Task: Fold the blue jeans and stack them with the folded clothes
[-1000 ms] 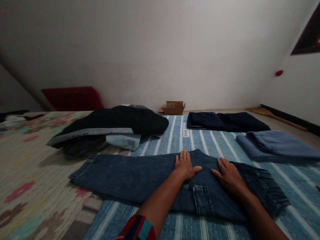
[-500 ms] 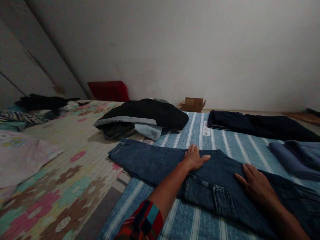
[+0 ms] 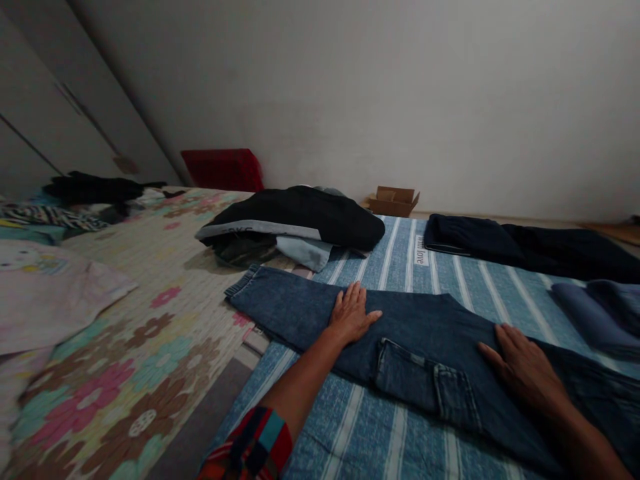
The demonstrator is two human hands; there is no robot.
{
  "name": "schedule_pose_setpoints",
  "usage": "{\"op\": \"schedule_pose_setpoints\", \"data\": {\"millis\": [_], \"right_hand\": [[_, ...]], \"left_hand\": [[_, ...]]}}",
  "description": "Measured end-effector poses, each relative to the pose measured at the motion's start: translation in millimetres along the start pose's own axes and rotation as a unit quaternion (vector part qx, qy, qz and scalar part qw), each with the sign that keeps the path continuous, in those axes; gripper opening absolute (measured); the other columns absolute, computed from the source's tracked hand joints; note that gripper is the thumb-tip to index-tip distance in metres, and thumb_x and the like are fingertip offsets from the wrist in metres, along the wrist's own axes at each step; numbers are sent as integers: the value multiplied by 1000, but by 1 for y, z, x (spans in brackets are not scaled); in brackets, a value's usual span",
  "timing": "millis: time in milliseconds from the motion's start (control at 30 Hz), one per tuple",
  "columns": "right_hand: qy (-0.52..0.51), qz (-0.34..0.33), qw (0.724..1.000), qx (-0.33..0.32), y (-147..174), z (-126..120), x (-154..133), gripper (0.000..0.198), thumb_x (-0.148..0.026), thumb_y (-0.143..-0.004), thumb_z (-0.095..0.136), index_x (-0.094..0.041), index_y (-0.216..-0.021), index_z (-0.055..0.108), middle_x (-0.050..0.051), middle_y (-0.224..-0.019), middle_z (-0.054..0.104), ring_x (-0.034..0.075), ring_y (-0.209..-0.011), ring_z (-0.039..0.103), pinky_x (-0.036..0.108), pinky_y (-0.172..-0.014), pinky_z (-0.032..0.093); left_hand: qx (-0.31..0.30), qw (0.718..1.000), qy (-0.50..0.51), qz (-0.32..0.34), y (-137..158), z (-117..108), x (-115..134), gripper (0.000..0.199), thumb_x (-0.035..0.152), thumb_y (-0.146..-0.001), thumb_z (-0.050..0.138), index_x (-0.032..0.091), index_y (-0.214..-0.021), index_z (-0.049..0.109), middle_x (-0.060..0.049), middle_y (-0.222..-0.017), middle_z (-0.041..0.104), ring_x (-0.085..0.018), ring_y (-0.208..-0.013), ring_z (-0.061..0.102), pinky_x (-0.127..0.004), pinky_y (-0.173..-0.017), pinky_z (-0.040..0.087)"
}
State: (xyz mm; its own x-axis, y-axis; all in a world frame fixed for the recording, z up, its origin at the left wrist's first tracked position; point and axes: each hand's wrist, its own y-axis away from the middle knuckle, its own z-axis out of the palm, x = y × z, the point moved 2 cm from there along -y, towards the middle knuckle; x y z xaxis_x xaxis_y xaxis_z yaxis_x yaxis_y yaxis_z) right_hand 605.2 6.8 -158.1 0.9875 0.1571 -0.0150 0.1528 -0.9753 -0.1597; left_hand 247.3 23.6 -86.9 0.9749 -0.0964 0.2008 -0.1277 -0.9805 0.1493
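1. The left hand (image 3: 351, 313) is laid flat and open, palm down, on the leg part of a pair of dark blue jeans (image 3: 400, 340); the fingers are spread and nothing is gripped.
2. The right hand (image 3: 523, 369) is likewise pressed flat and open on the jeans, nearer the waist end, at about 4 o'clock from the left hand; nothing is grasped by it either.
3. The jeans are laid lengthwise across a blue striped mat (image 3: 450, 280), legs stacked one on the other, with the hem reaching to about 10 o'clock from the left hand and a back pocket (image 3: 423, 383) shown between the two hands. The lengthwise fold is judged to be done; the cross folds are judged to be left, since the garment is spread at full length.
4. Folded pieces are seen already set down: dark navy trousers (image 3: 525, 247) at about 1 o'clock and a folded blue garment (image 3: 595, 313) at about 3 o'clock from the right hand.
5. An unfolded heap of clothes (image 3: 295, 227), black on top, is seen at 11 o'clock from the left hand, and is judged to be work remaining.
6. Farther out, a floral mat (image 3: 125, 347) is spread at 9 o'clock, with a small cardboard box (image 3: 393, 201) and a red cushion (image 3: 223, 170) by the wall at 12 o'clock.
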Motion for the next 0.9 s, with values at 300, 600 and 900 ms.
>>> {"op": "schedule_pose_setpoints", "data": {"millis": [300, 600, 900], "right_hand": [[-5, 1, 1000, -11, 1, -2, 2, 72, -55, -86, 22, -1, -129, 42, 23, -136, 43, 33, -127, 37, 45, -101, 34], [13, -22, 1000, 9, 3, -1, 4, 71, -53, -88, 20, 1, -126, 45, 24, -132, 46, 34, -124, 40, 45, -98, 37], [14, -29, 999, 20, 4, 5, 7, 71, -53, -87, 19, 0, -125, 47, 24, -132, 46, 34, -124, 41, 46, -99, 37]], "left_hand": [[-20, 999, -18, 18, 32, -9, -6, 84, 68, -85, 20, 9, -145, 19, -11, -154, 9, -22, -141, 0, -41, -113, 4], [-13, 999, -30, 35, 49, 3, -13, 81, 66, -87, 20, 10, -145, 19, -12, -154, 10, -23, -141, 2, -45, -113, 7], [-7, 999, -22, 39, 61, 5, -12, 85, 69, -85, 19, 8, -145, 19, -13, -153, 10, -24, -141, 3, -46, -113, 8]]}}
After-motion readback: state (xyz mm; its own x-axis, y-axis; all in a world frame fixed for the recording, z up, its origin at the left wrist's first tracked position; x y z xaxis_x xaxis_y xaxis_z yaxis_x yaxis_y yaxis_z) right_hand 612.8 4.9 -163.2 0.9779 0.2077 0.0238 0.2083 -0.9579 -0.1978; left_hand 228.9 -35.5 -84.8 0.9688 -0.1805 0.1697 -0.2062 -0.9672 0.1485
